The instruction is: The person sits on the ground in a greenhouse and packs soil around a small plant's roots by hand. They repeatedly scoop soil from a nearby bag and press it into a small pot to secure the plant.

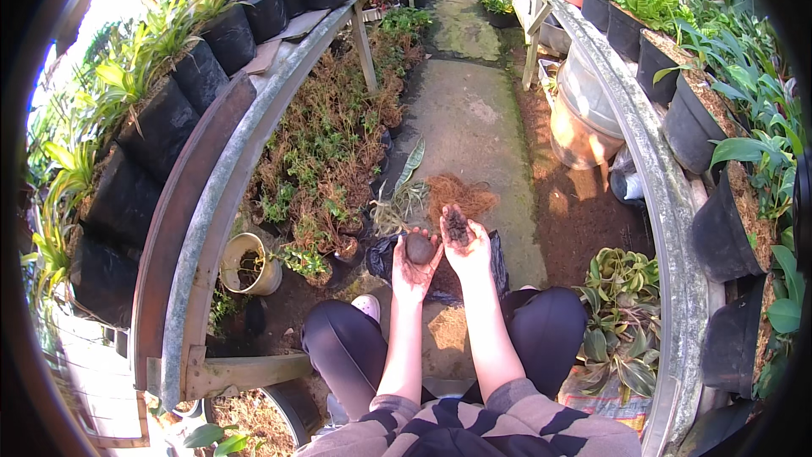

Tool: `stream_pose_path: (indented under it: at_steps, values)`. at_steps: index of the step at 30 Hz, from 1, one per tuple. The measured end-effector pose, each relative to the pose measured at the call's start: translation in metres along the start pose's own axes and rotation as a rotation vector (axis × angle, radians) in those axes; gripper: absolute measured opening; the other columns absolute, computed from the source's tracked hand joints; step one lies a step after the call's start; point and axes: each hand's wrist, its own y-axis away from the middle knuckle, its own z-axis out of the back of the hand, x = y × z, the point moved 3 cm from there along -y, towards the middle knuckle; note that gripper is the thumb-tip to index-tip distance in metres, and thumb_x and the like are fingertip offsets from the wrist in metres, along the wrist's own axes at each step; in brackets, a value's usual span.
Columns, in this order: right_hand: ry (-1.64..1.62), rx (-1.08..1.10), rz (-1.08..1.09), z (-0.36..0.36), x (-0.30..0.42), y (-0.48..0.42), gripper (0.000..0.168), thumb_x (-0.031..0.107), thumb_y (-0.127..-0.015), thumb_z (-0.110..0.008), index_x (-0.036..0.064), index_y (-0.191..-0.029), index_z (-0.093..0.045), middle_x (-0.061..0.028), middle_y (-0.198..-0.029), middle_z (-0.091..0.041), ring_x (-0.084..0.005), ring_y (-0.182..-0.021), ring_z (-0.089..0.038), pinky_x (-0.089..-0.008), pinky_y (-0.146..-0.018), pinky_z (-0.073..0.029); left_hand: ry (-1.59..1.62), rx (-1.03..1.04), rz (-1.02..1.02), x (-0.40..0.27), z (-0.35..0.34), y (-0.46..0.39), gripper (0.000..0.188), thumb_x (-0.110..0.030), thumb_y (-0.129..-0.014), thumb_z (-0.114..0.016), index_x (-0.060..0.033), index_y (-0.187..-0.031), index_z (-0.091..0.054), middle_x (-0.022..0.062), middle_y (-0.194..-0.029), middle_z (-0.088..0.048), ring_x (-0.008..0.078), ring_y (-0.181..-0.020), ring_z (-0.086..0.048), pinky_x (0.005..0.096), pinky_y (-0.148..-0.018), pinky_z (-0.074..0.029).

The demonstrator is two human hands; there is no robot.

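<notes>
A round brown ball of soil [419, 249] rests in the palm of my left hand [411, 274], with the fingers curled around it. Loose dark soil [456, 228] lies cupped in my right hand [471, 254], close beside the left. Both palms are smeared with dirt. Beneath them is a black plastic bag [498, 266], partly hidden by my hands and forearms, with dark soil [444, 284] in it. Just beyond my fingers, a tangle of brown fibre [462, 193] lies on the concrete path. Cut leafy stems [406, 193] lie left of the fibre.
Wooden-framed benches with black pots curve along the left [238, 158] and right [625, 120]. Low potted plants [323, 158] crowd the ground at left, near a cream bucket [252, 264]. At right are a large drum [580, 108] and a heap of leafy cuttings [618, 324].
</notes>
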Motion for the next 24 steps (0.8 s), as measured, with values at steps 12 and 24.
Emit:
stream_pose_path:
  at_steps: [12,24]
  values:
    - [-0.058,0.013,-0.025,0.003,0.005,-0.001,0.041,0.01,-0.082,-0.04,-0.011,-0.117,-0.048,-0.024,-0.116,-0.055,-0.0332,-0.11,-0.054,-0.0441,-0.099,-0.042,0.063,-0.009,-0.004,-0.001,-0.001,0.0,0.038,-0.024,-0.091,-0.049,-0.0036,-0.122,-0.042,0.017,-0.123,-0.044,0.0323,-0.115,-0.047,0.0459,-0.1,-0.04]
    - [-0.012,-0.023,-0.012,0.0,0.001,0.002,0.04,0.009,-0.083,-0.04,-0.01,-0.118,-0.047,-0.0235,-0.115,-0.056,-0.0321,-0.111,-0.054,-0.0433,-0.098,-0.043,-0.447,0.014,-0.171,-0.003,-0.017,0.006,0.04,-0.016,-0.093,-0.043,-0.0063,-0.131,-0.034,0.0158,-0.13,-0.04,0.0263,-0.118,-0.045,0.0428,-0.1,-0.04]
